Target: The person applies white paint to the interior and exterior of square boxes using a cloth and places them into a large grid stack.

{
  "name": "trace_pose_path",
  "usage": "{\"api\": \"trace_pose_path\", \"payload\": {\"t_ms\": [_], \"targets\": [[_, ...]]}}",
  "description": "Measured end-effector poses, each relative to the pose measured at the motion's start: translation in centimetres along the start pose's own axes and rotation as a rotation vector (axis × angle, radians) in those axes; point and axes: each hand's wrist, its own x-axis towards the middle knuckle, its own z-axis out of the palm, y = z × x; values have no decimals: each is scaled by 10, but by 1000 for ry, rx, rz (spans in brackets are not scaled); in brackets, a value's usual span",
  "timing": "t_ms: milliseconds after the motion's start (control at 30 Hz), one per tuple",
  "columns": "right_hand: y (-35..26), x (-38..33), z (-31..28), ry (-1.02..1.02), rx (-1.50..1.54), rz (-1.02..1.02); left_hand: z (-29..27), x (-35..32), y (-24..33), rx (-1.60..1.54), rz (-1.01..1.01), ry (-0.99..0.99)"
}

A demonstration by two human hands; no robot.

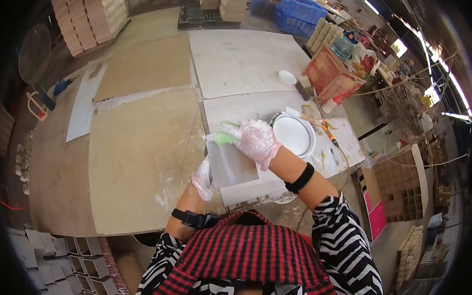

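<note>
Both my hands wear thin, see-through gloves smeared with white. My left hand (202, 180) grips the left edge of a grey flat-faced piece (234, 165), its fingers partly hidden behind that edge. My right hand (258, 141) is closed on a light green pad (226, 134), sponge or scraper I cannot tell, at the piece's far left corner. A whitish wet streak runs down the grey face below it. Just right of my right hand stands a round tub of white liquid (293, 135).
An orange-handled air gun (328, 131) with a hose lies right of the tub. Farther back are a small white bowl (287, 77), a white bottle (329, 105) and a reddish wooden box (329, 73). Brown boards (142, 160) cover the table's left side. Fans stand at both sides.
</note>
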Motion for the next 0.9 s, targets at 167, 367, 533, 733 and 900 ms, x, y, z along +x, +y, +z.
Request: {"api": "trace_pose_path", "payload": {"t_ms": [167, 367, 533, 733, 900], "targets": [[-13, -48, 28, 92, 153, -89, 36, -5, 9, 96, 74, 99], [21, -20, 14, -3, 135, -35, 21, -3, 9, 497, 129, 36], [9, -54, 34, 76, 209, -149, 48, -5, 6, 198, 125, 19], [17, -36, 24, 76, 170, -18, 33, -3, 1, 203, 98, 96], [6, -56, 19, 115, 16, -134, 48, 1, 3, 136, 85, -153]]}}
